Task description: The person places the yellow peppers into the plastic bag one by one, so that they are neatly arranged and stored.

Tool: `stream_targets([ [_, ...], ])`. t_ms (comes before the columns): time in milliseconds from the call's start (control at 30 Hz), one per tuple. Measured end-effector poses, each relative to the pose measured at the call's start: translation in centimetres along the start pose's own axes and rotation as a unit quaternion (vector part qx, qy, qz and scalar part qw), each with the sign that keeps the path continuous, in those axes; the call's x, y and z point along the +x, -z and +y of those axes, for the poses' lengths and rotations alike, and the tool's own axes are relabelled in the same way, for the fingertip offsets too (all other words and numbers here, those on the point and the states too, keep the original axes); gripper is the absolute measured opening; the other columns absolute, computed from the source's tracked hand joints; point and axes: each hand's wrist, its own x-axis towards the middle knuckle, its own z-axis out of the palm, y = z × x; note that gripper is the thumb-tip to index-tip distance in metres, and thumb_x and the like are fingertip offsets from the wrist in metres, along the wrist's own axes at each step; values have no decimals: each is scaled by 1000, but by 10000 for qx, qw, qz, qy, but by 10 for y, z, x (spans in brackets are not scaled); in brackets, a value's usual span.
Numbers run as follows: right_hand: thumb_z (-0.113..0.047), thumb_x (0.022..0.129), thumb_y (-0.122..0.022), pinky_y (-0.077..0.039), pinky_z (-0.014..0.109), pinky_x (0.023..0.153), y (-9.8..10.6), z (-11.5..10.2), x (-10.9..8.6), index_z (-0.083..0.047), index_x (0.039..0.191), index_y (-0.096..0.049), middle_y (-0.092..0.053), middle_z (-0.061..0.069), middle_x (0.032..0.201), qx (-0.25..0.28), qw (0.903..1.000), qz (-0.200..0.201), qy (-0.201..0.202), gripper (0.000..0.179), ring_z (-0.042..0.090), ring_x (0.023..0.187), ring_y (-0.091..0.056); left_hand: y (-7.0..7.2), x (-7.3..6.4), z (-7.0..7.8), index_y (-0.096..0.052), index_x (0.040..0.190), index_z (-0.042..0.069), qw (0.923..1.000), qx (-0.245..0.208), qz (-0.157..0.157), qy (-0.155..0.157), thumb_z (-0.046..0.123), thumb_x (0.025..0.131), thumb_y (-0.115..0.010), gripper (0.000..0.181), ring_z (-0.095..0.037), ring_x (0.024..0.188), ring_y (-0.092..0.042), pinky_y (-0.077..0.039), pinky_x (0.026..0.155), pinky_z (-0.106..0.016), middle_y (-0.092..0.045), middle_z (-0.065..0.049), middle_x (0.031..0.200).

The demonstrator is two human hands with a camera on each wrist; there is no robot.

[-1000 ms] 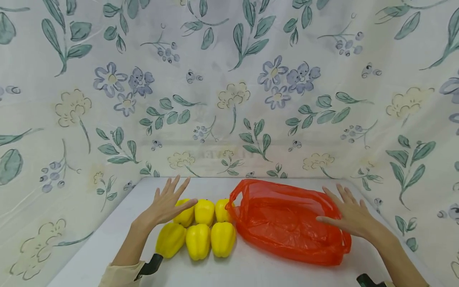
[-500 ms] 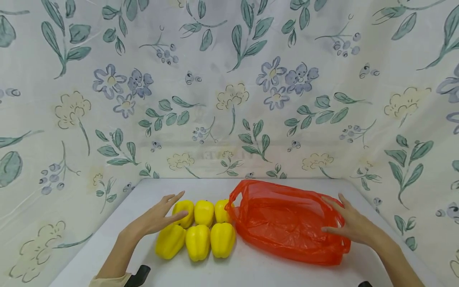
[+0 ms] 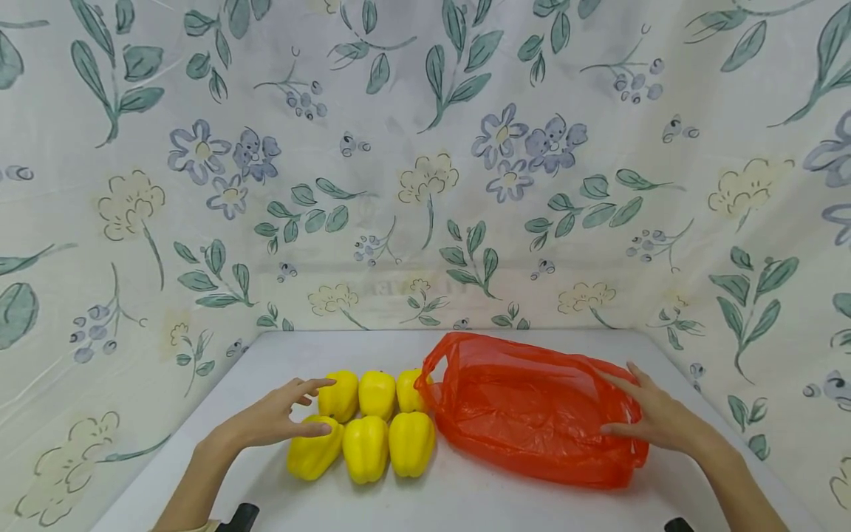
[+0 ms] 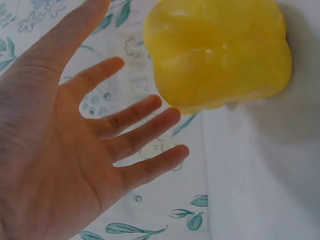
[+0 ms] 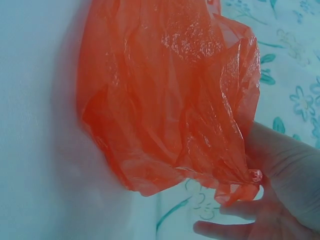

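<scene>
Several yellow bell peppers [image 3: 365,449] lie in two rows on the white table, left of the middle. My left hand [image 3: 269,421] is at their left side, fingers loosely spread and holding nothing. In the left wrist view one bell pepper [image 4: 220,50] appears beyond the fingertips, apart from them. To the right a red plastic bag [image 3: 525,414] lies spread open, with a handle loop at each end. My right hand [image 3: 665,417] is at the bag's right end, thumb and fingers apart. In the right wrist view the bag [image 5: 165,100] partly hides the thumb; contact is hard to tell.
The white table [image 3: 505,506] ends at a floral curtain [image 3: 425,222] that hangs behind it and along both sides. The bag's left handle overlaps the back right pepper.
My left hand has come down and left, its fingers bending more toward the peppers. The right hand has lowered slightly and shifted right by the bag's end. Peppers and bag stay put.
</scene>
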Motion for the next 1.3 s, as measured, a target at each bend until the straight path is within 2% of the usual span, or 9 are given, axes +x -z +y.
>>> stream_targets([
  [67, -50, 72, -81, -56, 61, 79, 1, 1, 0, -10, 149, -39, -18, 40, 150, 21, 10000, -11, 22, 97, 64, 125, -34, 1, -2, -3, -44, 146, 18, 9997, -131, -170, -115, 45, 84, -73, 74, -39, 120, -55, -48, 92, -64, -53, -18, 137],
  [167, -48, 72, -81, -59, 54, 78, 1, 3, 0, -9, 149, -37, -34, 37, 144, 157, 9998, -77, 60, 97, 55, 119, -45, 1, -5, -7, -44, 145, 16, 9979, -344, -487, -237, 41, 83, -76, 74, -39, 119, -55, -45, 94, -68, -53, -19, 137],
  [267, -45, 73, -82, -61, 45, 76, 3, 3, 1, -8, 150, -34, -50, 28, 134, 333, 9993, -147, 114, 99, 41, 111, -55, 1, -7, -9, -44, 145, 15, 9962, -449, -710, -224, 38, 82, -78, 76, -39, 120, -55, -44, 94, -69, -54, -18, 136],
  [367, -41, 73, -84, -61, 40, 76, 4, 4, 2, -7, 151, -31, -56, 23, 130, 487, 9983, -221, 211, 100, 31, 108, -58, 2, -8, -9, -44, 145, 16, 9954, -523, -791, -115, 37, 80, -80, 77, -40, 122, -53, -44, 94, -69, -53, -18, 137],
  [600, -30, 73, -85, -61, 35, 74, 10, 12, 7, -6, 152, -28, -54, 24, 134, 737, 9952, -443, 460, 101, 29, 107, -60, 2, -16, -14, -46, 145, 16, 9947, -615, -822, -85, 34, 77, -82, 79, -43, 127, -47, -44, 96, -67, -49, -18, 139],
  [733, -25, 74, -84, -61, 33, 74, 11, 17, 10, -7, 151, -30, -55, 23, 134, 770, 9952, -322, 505, 96, 31, 109, -59, 1, -19, -20, -45, 145, 17, 9935, -671, -899, -172, 33, 77, -82, 79, -44, 128, -46, -45, 95, -67, -47, -18, 141],
  [867, -27, 75, -83, -61, 34, 73, 7, 17, 10, -4, 150, -33, -55, 26, 133, 645, 9966, -240, 443, 93, 32, 108, -60, -1, -21, -24, -41, 147, 17, 9908, -808, -1047, -282, 31, 78, -82, 81, -46, 128, -44, -44, 95, -68, -42, -21, 147],
  [1167, -20, 76, -82, -61, 40, 80, -2, 16, 7, -7, 153, -29, -50, 29, 138, 730, 9949, -654, 247, 95, 37, 113, -54, -3, -23, -28, -28, 154, 14, 9847, -1033, -1393, -141, 25, 76, -84, 96, -48, 129, -42, -42, 98, -67, -25, -27, 157],
  [1300, -19, 76, -82, -60, 42, 83, -2, 18, 7, -7, 153, -29, -49, 28, 140, 813, 9931, -806, 245, 95, 39, 116, -53, -6, -22, -32, -25, 155, 16, 9842, -1043, -1426, -85, 23, 75, -85, 101, -49, 129, -42, -43, 99, -65, -23, -27, 158],
])
